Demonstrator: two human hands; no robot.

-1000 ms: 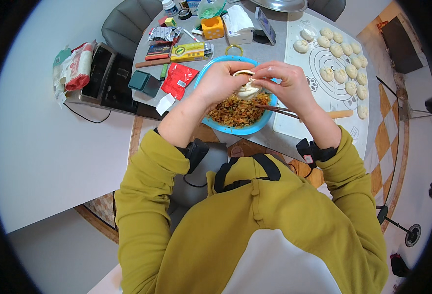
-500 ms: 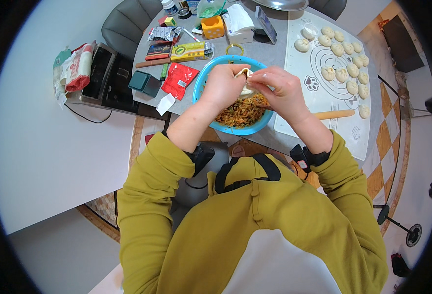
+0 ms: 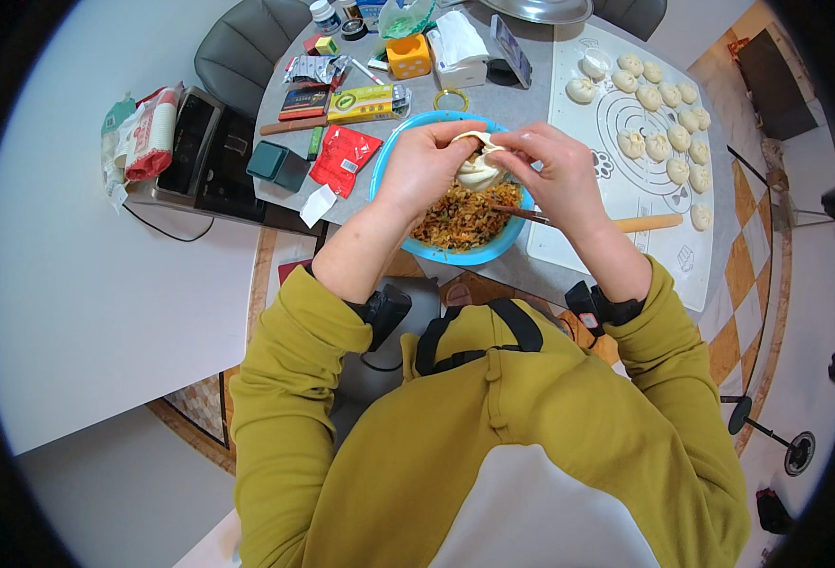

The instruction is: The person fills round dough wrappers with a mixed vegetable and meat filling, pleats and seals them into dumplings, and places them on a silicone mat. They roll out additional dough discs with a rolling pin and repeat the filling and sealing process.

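Above a blue bowl (image 3: 386, 180) of chopped filling (image 3: 455, 225), both hands hold a partly gathered white bun (image 3: 479, 172) with dark filling showing at its top. My left hand (image 3: 429, 163) curls around the bun's left side, thumb at the opening. My right hand (image 3: 552, 170) pinches the dough edge on the other side between thumb and fingers. A brown stick-like utensil (image 3: 522, 214) rests in the filling and leans over the bowl's right rim, passing under my right hand.
On the right, a white mat (image 3: 569, 123) carries several pleated buns (image 3: 657, 145), a small bowl of white powder (image 3: 595, 64) and a wooden rolling pin (image 3: 649, 223). Left of the bowl lie a red packet (image 3: 344, 159), a dark green box (image 3: 277, 166) and a yellow box (image 3: 361, 103). A phone (image 3: 511, 49) stands behind.
The bun has turned and tipped, so more of its rounded white underside shows. My right hand has shifted slightly to the right, and more of the utensil is visible.
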